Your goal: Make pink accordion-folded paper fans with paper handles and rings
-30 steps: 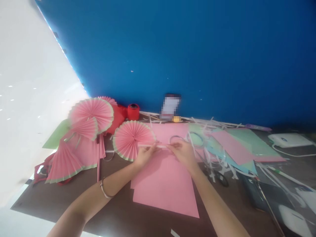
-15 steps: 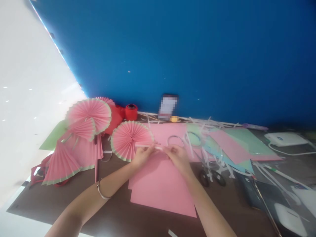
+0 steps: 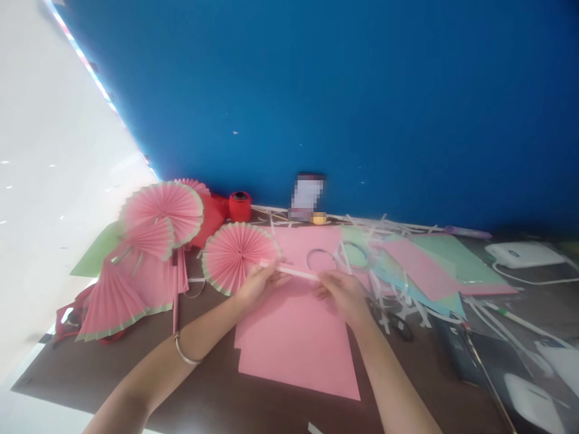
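A narrow pale pink-and-white paper strip stretches between my two hands, above a pink paper sheet. My left hand is closed, pinching the strip towards its left end. The fingers of my right hand are closed on its right end. Just behind my left hand lies a round pleated pink paper fan with a pale green rim. Black-handled scissors lie right of my right hand, partly hidden by it.
More pleated fans are piled at the left, near a red roll. Two tape rings rest on paper at the back. Tangled white strips, coloured sheets and a white device with a cable cover the right. A blue wall rises behind.
My right hand has moved right and slightly down, away from my left hand. More of the strip shows between them, and the scissors are more covered.
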The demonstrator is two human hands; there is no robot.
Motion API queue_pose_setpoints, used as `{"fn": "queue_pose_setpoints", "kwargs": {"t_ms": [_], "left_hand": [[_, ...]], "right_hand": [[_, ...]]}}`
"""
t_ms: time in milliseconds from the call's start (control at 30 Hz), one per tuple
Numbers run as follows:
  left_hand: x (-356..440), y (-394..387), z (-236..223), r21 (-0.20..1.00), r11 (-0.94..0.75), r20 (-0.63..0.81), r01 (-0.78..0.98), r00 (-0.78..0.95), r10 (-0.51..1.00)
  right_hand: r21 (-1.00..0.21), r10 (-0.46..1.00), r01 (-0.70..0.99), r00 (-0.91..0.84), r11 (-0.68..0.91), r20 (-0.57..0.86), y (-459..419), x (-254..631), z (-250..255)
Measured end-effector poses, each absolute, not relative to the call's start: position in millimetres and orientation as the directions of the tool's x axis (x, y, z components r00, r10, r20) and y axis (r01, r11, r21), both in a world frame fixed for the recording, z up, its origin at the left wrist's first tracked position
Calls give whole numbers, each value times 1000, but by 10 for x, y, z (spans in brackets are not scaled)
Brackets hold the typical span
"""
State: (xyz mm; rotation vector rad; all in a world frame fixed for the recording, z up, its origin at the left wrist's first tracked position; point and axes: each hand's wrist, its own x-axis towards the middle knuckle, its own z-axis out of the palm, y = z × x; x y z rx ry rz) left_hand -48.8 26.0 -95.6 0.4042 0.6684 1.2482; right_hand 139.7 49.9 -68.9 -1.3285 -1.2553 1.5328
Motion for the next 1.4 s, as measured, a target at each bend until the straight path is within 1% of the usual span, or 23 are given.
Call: {"fn": "queue_pose_setpoints", "kwargs": {"t_ms": [133,267,400,533,733,767,800,833,867,900,933,967,1000,1033,1067,1100,1167,1267,1400], "left_hand": [[-490,264,-966,664,277,-254,-695,138,957],[-519,270,-989,711,262,-227,-653,141,964],[-553,269,-1003,734,262,-224,-627,140,964],[-566,262,-1002,769,290,-213,-569,199,956],[-536,256,-1040,770,305,-242,-560,186,952],[-529,255,-1050,772,309,-243,-556,191,951],[-522,255,-1060,775,311,-244,-550,194,950],[-516,254,-1070,781,312,-244,-542,195,950],[-511,253,-1080,787,313,-245,-532,195,950],[-507,251,-1089,795,312,-245,-519,196,949],[-504,250,-1095,805,311,-243,-506,196,950],[-500,249,-1099,814,306,-237,-494,199,951],[-496,246,-1098,820,302,-226,-487,210,951],[-491,243,-1093,823,298,-210,-484,228,951],[-486,238,-1083,825,292,-190,-483,249,950],[-480,232,-1068,828,287,-171,-481,270,948],[-468,214,-1032,839,277,-140,-469,304,942],[-459,180,-979,869,252,-117,-425,319,940],[-469,138,-927,924,197,-86,-329,325,942]], "right_hand": [[-967,957,174,-190,-188,-220,495,1480,-614],[-955,973,271,-157,-124,-171,513,1587,-601],[-951,971,295,-183,-95,-153,530,1660,-621],[-943,984,321,-120,-89,-134,530,1696,-593],[-908,991,416,-82,-60,-103,536,1728,-623],[-891,996,452,-61,-33,-68,545,1725,-653],[-865,1000,502,-18,13,4,554,1715,-687],[-820,992,567,36,77,118,558,1695,-722],[-749,961,644,78,154,265,557,1664,-756],[-652,901,719,87,239,425,546,1620,-784],[-540,823,777,51,324,566,524,1565,-805],[-424,749,806,-38,414,661,492,1501,-819],[-325,692,795,-157,512,705,451,1431,-825],[-261,649,756,-269,600,711,407,1361,-826],[-221,622,708,-375,671,688,362,1295,-823],[-206,611,681,-430,703,665,321,1238,-818],[-230,622,654,-465,721,630,263,1163,-814],[-293,649,636,-443,714,619,238,1140,-828],[-327,665,623,-442,711,602,245,1157,-854]]}}
